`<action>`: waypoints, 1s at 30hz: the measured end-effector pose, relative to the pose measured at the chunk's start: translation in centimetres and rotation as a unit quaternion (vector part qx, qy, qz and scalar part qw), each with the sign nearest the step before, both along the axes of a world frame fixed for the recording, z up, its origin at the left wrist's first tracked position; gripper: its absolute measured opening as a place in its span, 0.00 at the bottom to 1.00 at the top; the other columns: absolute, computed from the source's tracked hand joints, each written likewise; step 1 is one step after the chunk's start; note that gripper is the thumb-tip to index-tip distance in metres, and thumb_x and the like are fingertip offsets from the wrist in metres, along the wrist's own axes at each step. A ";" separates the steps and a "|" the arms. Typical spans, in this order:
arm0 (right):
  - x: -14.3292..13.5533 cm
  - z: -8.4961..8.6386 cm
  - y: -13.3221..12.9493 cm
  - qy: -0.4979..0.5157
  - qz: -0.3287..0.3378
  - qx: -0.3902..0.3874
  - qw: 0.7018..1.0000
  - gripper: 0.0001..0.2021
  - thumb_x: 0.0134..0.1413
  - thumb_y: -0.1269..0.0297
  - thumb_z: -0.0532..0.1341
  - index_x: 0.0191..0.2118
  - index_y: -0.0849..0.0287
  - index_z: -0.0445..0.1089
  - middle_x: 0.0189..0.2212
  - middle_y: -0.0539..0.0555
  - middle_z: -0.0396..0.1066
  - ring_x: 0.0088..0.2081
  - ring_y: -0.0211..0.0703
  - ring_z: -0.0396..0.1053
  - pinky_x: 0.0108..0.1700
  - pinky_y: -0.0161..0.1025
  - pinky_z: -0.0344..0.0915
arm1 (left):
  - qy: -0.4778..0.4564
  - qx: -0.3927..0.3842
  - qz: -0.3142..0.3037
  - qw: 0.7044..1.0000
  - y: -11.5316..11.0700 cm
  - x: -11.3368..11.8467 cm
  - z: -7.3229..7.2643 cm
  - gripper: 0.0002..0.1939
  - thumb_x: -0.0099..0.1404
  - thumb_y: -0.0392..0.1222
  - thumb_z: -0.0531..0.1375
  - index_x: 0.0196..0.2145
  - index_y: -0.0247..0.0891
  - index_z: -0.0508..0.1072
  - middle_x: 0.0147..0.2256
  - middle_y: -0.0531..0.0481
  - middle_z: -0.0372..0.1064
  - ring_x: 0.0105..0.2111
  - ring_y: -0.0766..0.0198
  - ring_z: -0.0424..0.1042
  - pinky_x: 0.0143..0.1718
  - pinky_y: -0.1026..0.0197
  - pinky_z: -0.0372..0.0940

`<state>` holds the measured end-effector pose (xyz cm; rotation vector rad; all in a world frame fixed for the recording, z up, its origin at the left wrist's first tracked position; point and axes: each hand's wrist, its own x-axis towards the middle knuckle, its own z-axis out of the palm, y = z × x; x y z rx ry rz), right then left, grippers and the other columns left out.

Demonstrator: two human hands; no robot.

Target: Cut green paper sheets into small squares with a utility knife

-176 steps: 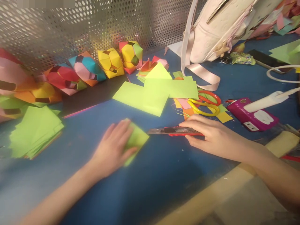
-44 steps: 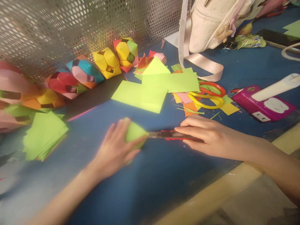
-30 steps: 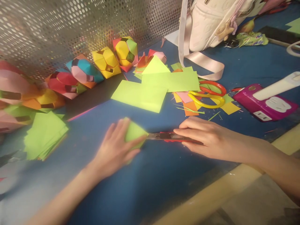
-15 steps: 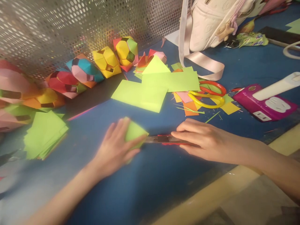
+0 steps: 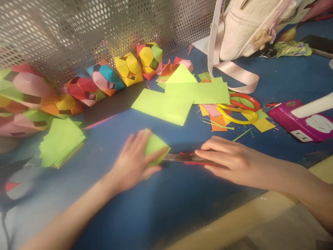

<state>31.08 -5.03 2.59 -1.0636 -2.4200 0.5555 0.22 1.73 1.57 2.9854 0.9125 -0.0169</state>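
Note:
My left hand lies with its fingers stretched out over a folded green sheet of paper, pressing it against the blue table. My right hand is closed round a red utility knife. The knife's blade is extended and points left, its tip reaching the right corner of the folded sheet. Whether the tip is inside the fold I cannot tell. Beyond my hands lie several flat green paper sheets. A stack of green paper squares sits left of my left hand.
A row of folded paper shapes lines the perforated metal panel. Scissors with yellow and red handles rest among paper scraps. At the right are a purple power socket block and a pale bag with a strap.
The whole view has shifted, so everything appears a little further right. Both hands, the folded sheet and the utility knife keep almost the same places relative to each other.

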 end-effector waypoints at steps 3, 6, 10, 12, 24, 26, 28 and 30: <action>-0.1 0.1 0.0 -0.012 0.010 -0.001 1.000 0.12 0.60 0.74 0.55 0.47 0.64 0.70 0.38 0.60 0.69 0.41 0.46 0.69 0.42 0.42 0.70 | -0.003 0.004 0.004 1.000 -0.1 0.0 -0.1 0.28 0.67 0.60 0.50 0.63 0.59 0.55 0.69 0.45 0.32 0.65 0.34 0.44 0.61 0.33 0.46; -0.2 0.3 -0.1 -0.024 0.018 0.004 1.000 0.12 0.61 0.74 0.53 0.47 0.65 0.70 0.38 0.61 0.70 0.41 0.46 0.69 0.41 0.43 0.71 | -0.003 0.006 0.006 1.000 -0.1 0.0 -0.3 0.29 0.66 0.61 0.51 0.63 0.59 0.56 0.69 0.46 0.34 0.66 0.35 0.44 0.62 0.34 0.45; -0.4 0.6 -0.1 -0.030 0.018 0.001 0.999 0.13 0.61 0.74 0.53 0.47 0.64 0.71 0.38 0.61 0.70 0.40 0.46 0.69 0.39 0.42 0.71 | -0.007 0.004 0.011 1.000 -0.2 0.0 -0.4 0.27 0.68 0.57 0.52 0.63 0.58 0.57 0.69 0.46 0.35 0.66 0.37 0.44 0.62 0.34 0.44; -0.5 0.6 -0.1 -0.039 0.021 0.005 0.999 0.12 0.61 0.73 0.53 0.46 0.62 0.72 0.38 0.60 0.70 0.40 0.46 0.69 0.40 0.43 0.72 | -0.009 0.001 0.015 1.000 -0.2 0.0 -0.4 0.24 0.70 0.51 0.52 0.63 0.59 0.57 0.69 0.47 0.34 0.66 0.39 0.45 0.62 0.35 0.45; -0.8 0.9 0.1 -0.081 0.056 0.048 0.994 0.12 0.62 0.73 0.52 0.40 0.60 0.73 0.37 0.60 0.72 0.41 0.48 0.70 0.39 0.44 0.72 | -0.023 -0.008 0.020 0.999 -0.4 0.1 -0.4 0.24 0.71 0.43 0.51 0.63 0.59 0.57 0.69 0.44 0.32 0.66 0.37 0.43 0.61 0.33 0.46; -0.8 0.9 0.1 -0.084 0.061 0.057 0.993 0.12 0.62 0.74 0.52 0.40 0.60 0.73 0.37 0.60 0.72 0.41 0.48 0.69 0.39 0.44 0.72 | -0.025 -0.008 0.018 0.999 -0.4 0.1 -0.4 0.23 0.71 0.43 0.50 0.62 0.58 0.59 0.69 0.42 0.32 0.66 0.38 0.43 0.61 0.33 0.46; -0.8 0.9 0.1 -0.084 0.062 0.065 0.992 0.12 0.62 0.74 0.51 0.38 0.60 0.73 0.37 0.60 0.72 0.41 0.49 0.69 0.40 0.45 0.72 | -0.029 -0.007 0.019 0.999 -0.5 0.1 -0.4 0.23 0.71 0.43 0.51 0.62 0.57 0.60 0.69 0.43 0.34 0.66 0.39 0.42 0.61 0.34 0.45; -0.8 0.8 0.1 -0.085 0.071 0.077 0.991 0.13 0.62 0.75 0.52 0.36 0.60 0.73 0.38 0.60 0.72 0.42 0.49 0.69 0.41 0.45 0.71 | -0.032 -0.006 0.021 0.999 -0.5 0.1 -0.5 0.23 0.71 0.43 0.51 0.62 0.57 0.60 0.69 0.44 0.34 0.67 0.40 0.42 0.62 0.34 0.45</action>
